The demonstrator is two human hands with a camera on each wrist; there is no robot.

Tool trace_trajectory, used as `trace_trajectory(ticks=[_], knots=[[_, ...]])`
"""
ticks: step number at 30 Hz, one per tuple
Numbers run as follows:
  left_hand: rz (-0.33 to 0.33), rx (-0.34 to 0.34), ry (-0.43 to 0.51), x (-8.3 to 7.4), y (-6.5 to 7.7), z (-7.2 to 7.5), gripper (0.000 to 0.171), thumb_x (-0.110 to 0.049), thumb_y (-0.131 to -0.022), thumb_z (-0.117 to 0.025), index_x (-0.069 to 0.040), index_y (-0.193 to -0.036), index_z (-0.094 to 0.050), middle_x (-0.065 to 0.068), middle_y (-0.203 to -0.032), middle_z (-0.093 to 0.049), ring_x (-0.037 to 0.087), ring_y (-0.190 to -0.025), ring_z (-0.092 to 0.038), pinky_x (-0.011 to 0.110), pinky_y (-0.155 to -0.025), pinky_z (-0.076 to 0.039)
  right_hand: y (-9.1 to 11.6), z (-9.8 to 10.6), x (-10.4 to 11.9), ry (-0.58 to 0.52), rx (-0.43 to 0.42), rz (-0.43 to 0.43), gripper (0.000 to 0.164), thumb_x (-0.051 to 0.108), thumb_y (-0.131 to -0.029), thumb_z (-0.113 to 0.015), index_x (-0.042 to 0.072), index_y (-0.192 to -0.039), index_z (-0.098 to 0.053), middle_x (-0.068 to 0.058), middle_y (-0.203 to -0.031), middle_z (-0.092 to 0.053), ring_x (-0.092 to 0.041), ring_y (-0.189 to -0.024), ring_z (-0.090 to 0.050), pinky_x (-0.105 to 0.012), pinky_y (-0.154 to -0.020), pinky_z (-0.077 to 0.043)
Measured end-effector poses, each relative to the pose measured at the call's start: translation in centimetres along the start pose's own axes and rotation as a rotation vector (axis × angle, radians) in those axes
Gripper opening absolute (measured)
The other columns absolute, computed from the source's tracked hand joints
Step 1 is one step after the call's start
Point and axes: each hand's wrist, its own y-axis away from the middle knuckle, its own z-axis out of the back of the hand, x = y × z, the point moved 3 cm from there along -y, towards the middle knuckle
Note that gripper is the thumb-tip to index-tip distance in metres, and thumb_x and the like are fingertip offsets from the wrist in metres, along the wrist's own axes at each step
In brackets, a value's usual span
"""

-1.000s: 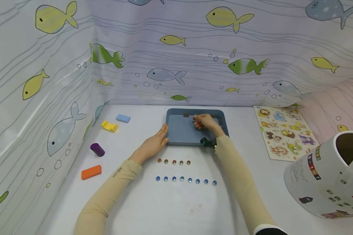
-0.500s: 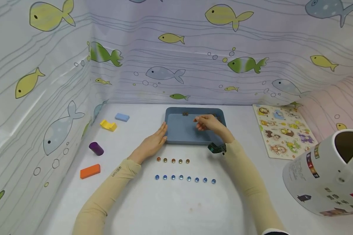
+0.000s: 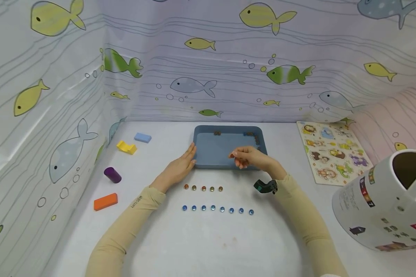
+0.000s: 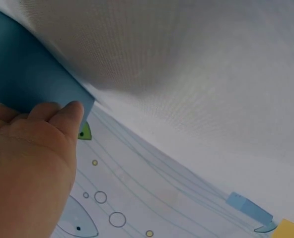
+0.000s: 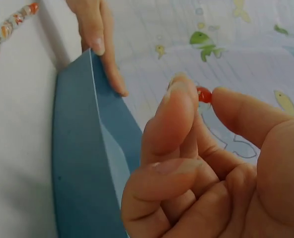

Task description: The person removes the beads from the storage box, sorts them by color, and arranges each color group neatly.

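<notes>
My right hand (image 3: 251, 157) is over the front right part of a blue-grey tray (image 3: 211, 167), pinching a red-orange marble (image 5: 204, 94) between thumb and fingertip. My left hand (image 3: 178, 169) rests with straight fingers against the tray's left side. In the tray, two brownish marbles (image 3: 217, 133) sit along the back wall, and several more marbles (image 3: 251, 134), blue and orange, line the back right corner. On the table in front of the tray lies a row of orange and amber marbles (image 3: 203, 188). Nearer to me runs a row of blue marbles (image 3: 213, 207).
On the left lie a light blue block (image 3: 143, 137), a yellow curved block (image 3: 126, 147), a purple cylinder (image 3: 112, 175) and an orange block (image 3: 105, 202). At the right are an animal puzzle board (image 3: 332, 154) and a large white bucket (image 3: 364, 219). A fish-print curtain (image 3: 152, 96) encloses the table.
My right hand has drawn back from the tray's middle toward its front edge, the marble still pinched. This uncovers the marbles in the back right corner. The left hand stays at the tray.
</notes>
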Motion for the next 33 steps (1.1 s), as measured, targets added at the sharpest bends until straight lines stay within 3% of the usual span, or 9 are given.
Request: trace_trajectory(ticks=[4, 9, 14, 26, 33], knots=[[-0.002, 0.005, -0.005, 0.0, 0.0, 0.1, 0.058, -0.030, -0.107, -0.029, -0.003, -0.155, -0.011, 0.011, -0.164, -0.002, 0.031, -0.147, -0.025, 0.047, -0.118, -0.030, 0.6, -0.7, -0.5, -0.024, 0.072, 0.007, 0.046, 0.025, -0.105, -0.043, -0.014, -0.128, -0.048, 0.002, -0.073, -0.059, -0.014, -0.062, -0.052, -0.027, -0.059, -0.045], [0.000, 0.000, -0.002, -0.2, 0.1, 0.2, 0.058, -0.030, -0.107, -0.029, -0.003, -0.155, -0.012, 0.010, -0.164, -0.002, 0.032, -0.146, -0.027, 0.048, -0.117, -0.032, 1.2, -1.7, -1.1, 0.036, 0.146, 0.005, 0.044, 0.026, -0.102, -0.049, -0.011, -0.126, -0.052, 0.000, -0.077, -0.063, -0.022, -0.069, -0.055, -0.028, -0.064, -0.049], [0.008, 0.006, 0.001, -0.2, 0.1, 0.2, 0.057, -0.031, -0.107, -0.029, -0.005, -0.155, -0.012, 0.008, -0.164, -0.003, 0.032, -0.145, -0.029, 0.049, -0.115, -0.034, 1.3, -2.3, -2.0, 0.087, 0.198, -0.022, 0.036, 0.020, -0.101, -0.052, -0.008, -0.122, -0.055, 0.000, -0.081, -0.065, -0.017, -0.072, -0.057, -0.024, -0.063, -0.048], [0.008, 0.007, -0.002, 0.0, 0.0, 0.0, 0.058, -0.031, -0.107, -0.029, -0.005, -0.155, -0.011, 0.008, -0.164, -0.002, 0.031, -0.147, -0.026, 0.048, -0.116, -0.032, 0.8, -3.9, -3.9, 0.062, 0.267, -0.105, 0.025, 0.011, -0.096, -0.058, -0.005, -0.114, -0.058, -0.001, -0.076, -0.068, -0.007, -0.052, -0.056, -0.018, -0.046, -0.037], [0.002, 0.006, -0.013, 0.0, 0.0, 0.1, 0.058, -0.031, -0.107, -0.029, -0.004, -0.155, -0.011, 0.009, -0.164, -0.002, 0.031, -0.146, -0.026, 0.048, -0.116, -0.032, 0.9, -5.1, -4.3, 0.169, 0.272, -0.140, 0.014, 0.014, -0.095, -0.060, 0.001, -0.101, -0.062, 0.002, -0.061, -0.065, -0.006, -0.047, -0.058, -0.018, -0.043, -0.044]])
